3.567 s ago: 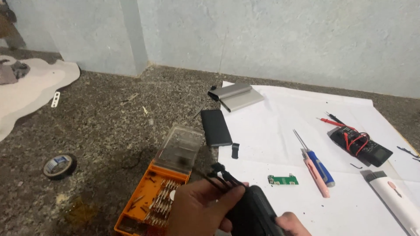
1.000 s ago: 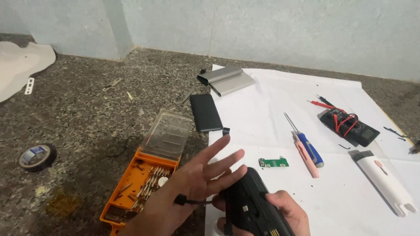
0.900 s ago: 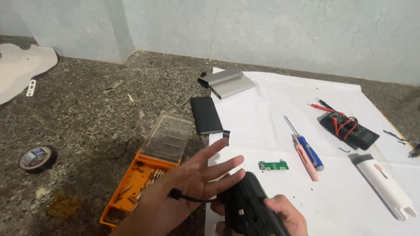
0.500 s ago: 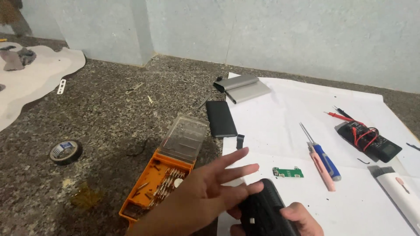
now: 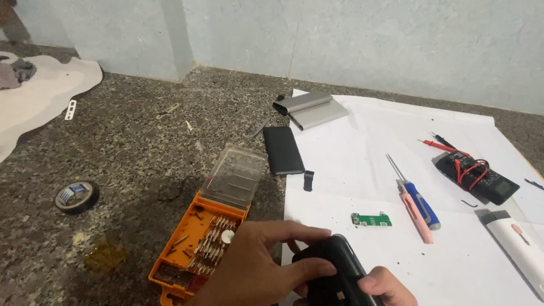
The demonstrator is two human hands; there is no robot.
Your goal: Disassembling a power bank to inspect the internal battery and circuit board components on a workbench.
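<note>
At the bottom edge, both of my hands hold a black slab-shaped device point(image 5: 334, 275). My left hand point(image 5: 258, 266) wraps over its left side with fingers curled on top. Only the fingertips of my right hand point(image 5: 385, 286) show, gripping its lower right end. An orange screwdriver-bit case point(image 5: 207, 238) with its clear lid open lies just left of my hands. A small green circuit board point(image 5: 371, 219) rests on the white paper sheet point(image 5: 385, 170) just beyond the device.
On the paper lie a blue screwdriver point(image 5: 416, 198), a pink tool point(image 5: 416, 215), a black multimeter with red leads point(image 5: 476, 173), a white device point(image 5: 518, 243) and a grey metal casing point(image 5: 311, 109). A black flat slab point(image 5: 282, 150) and a tape roll point(image 5: 75, 195) sit on the granite floor.
My left hand's spread fingers have closed down over the black device. The view has shifted slightly.
</note>
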